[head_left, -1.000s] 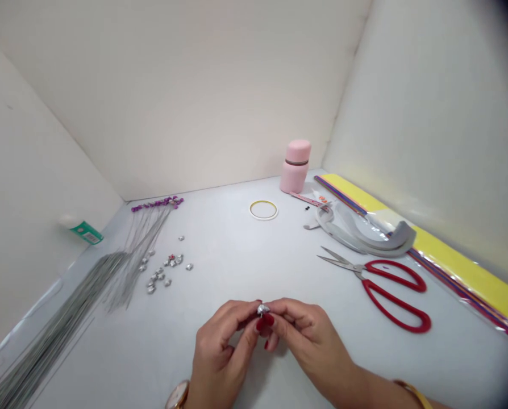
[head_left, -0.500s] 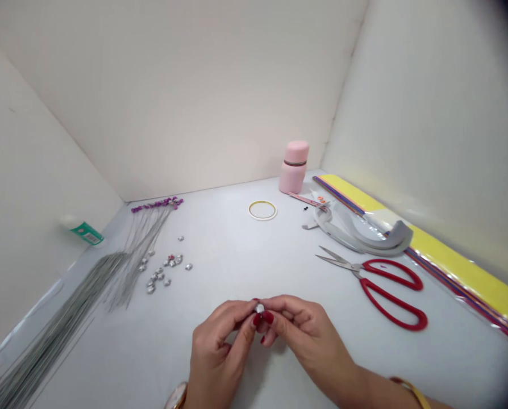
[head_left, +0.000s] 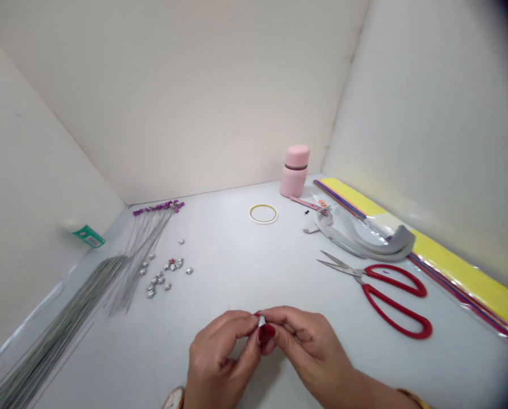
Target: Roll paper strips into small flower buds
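Close to the front of the table, my left hand (head_left: 226, 352) and my right hand (head_left: 309, 346) meet fingertip to fingertip. Between them they pinch a small silver paper star (head_left: 261, 321), mostly covered by thumbs and fingers. More folded silver stars (head_left: 155, 279) lie loose to the left, one with a red spot among them. Behind these, a row of thin wires tipped with purple pieces (head_left: 164, 207) rests on the table. Right of my hands are red-handled scissors (head_left: 358, 274), blades partly apart, and a loose coil of silver-grey paper strips (head_left: 365, 247).
A thick bundle of bare wires (head_left: 62, 318) runs along the left side near a green-and-white tube (head_left: 87, 236). A tape ring (head_left: 263, 222) lies mid-table. A pink flask (head_left: 295, 173) stands at the back. Packs of coloured sheets (head_left: 458, 267) line the right wall.
Both hands still pinch the silver star, their fingertips shifted slightly around it, so less of it shows. The whole view has tilted up a little, and things sit slightly lower.
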